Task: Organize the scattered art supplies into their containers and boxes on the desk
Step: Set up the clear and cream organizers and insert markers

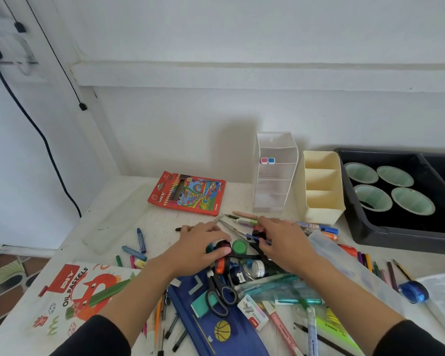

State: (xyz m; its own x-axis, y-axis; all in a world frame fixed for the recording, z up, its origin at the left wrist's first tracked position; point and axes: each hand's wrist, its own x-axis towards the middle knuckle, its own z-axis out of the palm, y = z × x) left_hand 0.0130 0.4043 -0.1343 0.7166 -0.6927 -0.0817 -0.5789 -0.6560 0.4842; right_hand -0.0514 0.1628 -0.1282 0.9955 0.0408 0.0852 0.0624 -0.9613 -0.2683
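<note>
While both hands reach into the heap at the middle of the white table point(162, 219), the scattered art supplies lie in a loose, colourful jumble: pens, crayons, pencils, small jars and black-handled scissors point(220, 294) piled on a blue pencil case point(216, 327) with a basketball print. The left hand point(203, 242) lies palm-down over a dark round jar point(222, 245), its grip curled around the jar with the thumb against the side. Just right of it stands a green-lidded jar point(239, 247). The right hand point(280, 240) has its grip pinched on a small black and red object point(258, 233); what the object is cannot be told.

Behind the heap stand the containers. A clear tiered organizer point(276, 173) holds only two small pieces, one pink and one blue point(267, 160), on an upper shelf. Beside it, a cream organizer point(319, 186) with three compartments holds nothing visible. At the right, a black tray point(365, 227) carries four pale green cups point(393, 176). A red coloured-pencil box point(188, 194) lies flat near the wall, and an oil pastels box point(70, 291) lies at the near left.
</note>
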